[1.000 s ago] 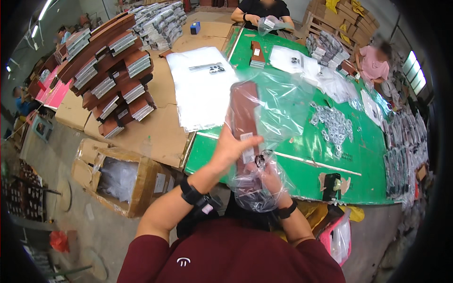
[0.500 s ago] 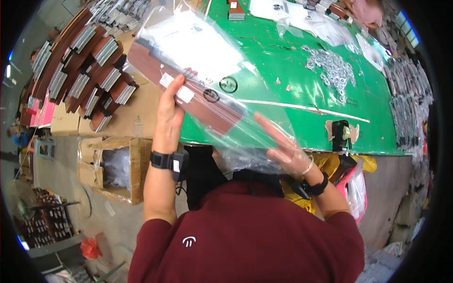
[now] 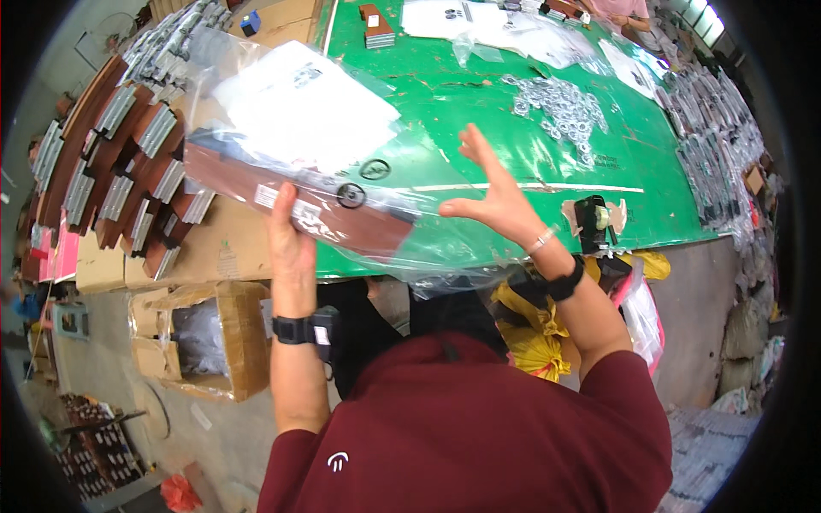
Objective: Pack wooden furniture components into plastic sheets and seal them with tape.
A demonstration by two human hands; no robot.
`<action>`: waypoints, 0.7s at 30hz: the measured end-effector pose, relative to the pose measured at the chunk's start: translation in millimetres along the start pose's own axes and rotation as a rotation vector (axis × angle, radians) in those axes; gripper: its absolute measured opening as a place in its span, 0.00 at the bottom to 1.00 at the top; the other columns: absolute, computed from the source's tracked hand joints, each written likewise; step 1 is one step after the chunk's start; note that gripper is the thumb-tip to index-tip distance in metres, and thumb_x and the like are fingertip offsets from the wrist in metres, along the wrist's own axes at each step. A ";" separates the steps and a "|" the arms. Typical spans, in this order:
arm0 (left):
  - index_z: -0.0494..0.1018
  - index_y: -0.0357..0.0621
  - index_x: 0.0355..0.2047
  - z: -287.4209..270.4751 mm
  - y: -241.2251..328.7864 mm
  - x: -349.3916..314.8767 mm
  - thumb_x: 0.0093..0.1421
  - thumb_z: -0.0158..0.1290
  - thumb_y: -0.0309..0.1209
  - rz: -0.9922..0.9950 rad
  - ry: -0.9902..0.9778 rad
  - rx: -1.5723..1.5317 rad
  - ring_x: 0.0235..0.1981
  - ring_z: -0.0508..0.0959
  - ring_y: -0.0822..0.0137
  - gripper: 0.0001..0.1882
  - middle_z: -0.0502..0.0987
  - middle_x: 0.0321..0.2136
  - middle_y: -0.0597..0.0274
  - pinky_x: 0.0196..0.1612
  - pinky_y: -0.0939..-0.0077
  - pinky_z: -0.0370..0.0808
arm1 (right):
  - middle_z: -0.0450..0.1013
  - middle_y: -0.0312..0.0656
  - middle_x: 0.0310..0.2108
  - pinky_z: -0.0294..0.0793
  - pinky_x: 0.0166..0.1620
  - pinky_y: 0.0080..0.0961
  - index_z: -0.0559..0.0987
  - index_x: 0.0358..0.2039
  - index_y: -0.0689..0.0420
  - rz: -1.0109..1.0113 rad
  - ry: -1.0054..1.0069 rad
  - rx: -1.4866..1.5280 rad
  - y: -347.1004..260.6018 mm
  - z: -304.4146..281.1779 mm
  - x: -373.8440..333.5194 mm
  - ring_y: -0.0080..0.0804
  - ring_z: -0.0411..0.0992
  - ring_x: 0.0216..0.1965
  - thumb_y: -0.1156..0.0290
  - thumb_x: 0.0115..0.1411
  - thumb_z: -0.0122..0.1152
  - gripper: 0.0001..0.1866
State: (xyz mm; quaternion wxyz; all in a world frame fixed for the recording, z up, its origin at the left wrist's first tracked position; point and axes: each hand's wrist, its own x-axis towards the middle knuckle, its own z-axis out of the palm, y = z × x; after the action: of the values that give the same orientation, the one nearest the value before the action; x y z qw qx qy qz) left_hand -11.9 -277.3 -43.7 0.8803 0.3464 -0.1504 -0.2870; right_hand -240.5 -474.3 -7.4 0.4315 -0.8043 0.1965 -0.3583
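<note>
A large clear plastic bag (image 3: pixel 428 224) lies slanted across the near edge of the green table, with a long reddish-brown piece (image 3: pixel 359 229) inside it. Round black marks are printed on the film, and white labels sit on the brown piece. My left hand (image 3: pixel 289 235) grips the bag and brown piece at the near edge, thumb on top; its other fingers are hidden beneath. White sheets (image 3: pixel 299 107) show at the far side of the brown piece; whether they are inside the bag I cannot tell. My right hand (image 3: pixel 500 201) is raised over the bag's right end, fingers spread, holding nothing.
The green table (image 3: pixel 479 103) carries a heap of metal rings (image 3: pixel 564 111) and a black tape-dispenser-like device (image 3: pixel 590 224) at its near right edge. Brown pieces with grey ends (image 3: pixel 145 171) are stacked at left, above an open cardboard box (image 3: pixel 244 333). Wrapped packs (image 3: pixel 718 128) line the right.
My right hand has come off the bag's right end and opened, rising. My left hand still holds the bag, which now lies lower and further left in view.
</note>
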 end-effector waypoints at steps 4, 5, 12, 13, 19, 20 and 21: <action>0.62 0.39 0.64 5.8 -9.0 -17.1 0.57 0.66 0.38 0.068 0.019 -0.018 0.59 0.72 0.58 0.38 0.74 0.56 0.53 0.65 0.57 0.68 | 0.78 0.44 0.46 0.70 0.53 0.28 0.79 0.51 0.60 0.245 -0.527 0.037 -17.4 -4.4 25.8 0.30 0.75 0.45 0.61 0.51 0.76 0.29; 0.61 0.41 0.65 1.7 -5.6 -17.4 0.56 0.67 0.41 0.022 -0.047 -0.077 0.61 0.70 0.57 0.41 0.72 0.58 0.54 0.66 0.57 0.66 | 0.78 0.41 0.39 0.70 0.49 0.26 0.80 0.45 0.61 0.095 -0.436 -0.002 -23.4 -13.7 36.3 0.27 0.74 0.41 0.64 0.54 0.73 0.21; 0.51 0.52 0.72 -57.5 1.4 -36.1 0.56 0.68 0.39 0.098 0.089 -0.008 0.66 0.63 0.56 0.49 0.65 0.65 0.62 0.69 0.50 0.61 | 0.77 0.32 0.29 0.72 0.37 0.18 0.79 0.33 0.62 0.121 -0.320 0.171 -2.9 -11.2 46.5 0.16 0.72 0.32 0.72 0.65 0.59 0.07; 0.50 0.53 0.72 -63.4 0.7 -42.5 0.56 0.68 0.37 0.079 0.107 0.122 0.66 0.63 0.57 0.50 0.64 0.65 0.62 0.68 0.52 0.62 | 0.77 0.32 0.29 0.73 0.38 0.18 0.79 0.34 0.62 0.150 -0.307 0.185 4.4 -9.8 43.8 0.17 0.73 0.33 0.73 0.65 0.58 0.06; 0.60 0.45 0.70 -63.0 5.5 -33.9 0.52 0.68 0.29 -0.045 -0.004 0.680 0.53 0.75 0.64 0.46 0.77 0.52 0.59 0.61 0.68 0.67 | 0.76 0.32 0.32 0.73 0.42 0.19 0.80 0.37 0.64 0.085 -0.277 -0.027 10.8 -16.3 50.3 0.16 0.70 0.35 0.78 0.64 0.55 0.06; 0.60 0.45 0.70 -67.9 -1.0 -30.5 0.52 0.68 0.29 -0.045 -0.004 0.677 0.53 0.75 0.64 0.46 0.77 0.52 0.59 0.61 0.68 0.67 | 0.76 0.32 0.32 0.73 0.42 0.19 0.80 0.37 0.64 0.085 -0.278 -0.030 13.7 -17.1 48.3 0.16 0.70 0.35 0.78 0.64 0.55 0.06; 0.66 0.42 0.66 -75.4 -9.2 -24.5 0.53 0.66 0.26 0.014 -0.082 0.804 0.51 0.75 0.66 0.39 0.76 0.51 0.59 0.59 0.70 0.69 | 0.77 0.33 0.34 0.73 0.44 0.19 0.80 0.39 0.64 0.085 -0.287 -0.037 18.9 -17.6 45.8 0.17 0.71 0.37 0.77 0.64 0.57 0.06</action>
State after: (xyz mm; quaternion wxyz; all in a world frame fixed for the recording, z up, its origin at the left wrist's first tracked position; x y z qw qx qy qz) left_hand 0.0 -228.4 -105.6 0.6699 0.6504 -0.2880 -0.2129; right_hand -223.2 -523.0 2.0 0.4551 -0.8460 0.1733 -0.2172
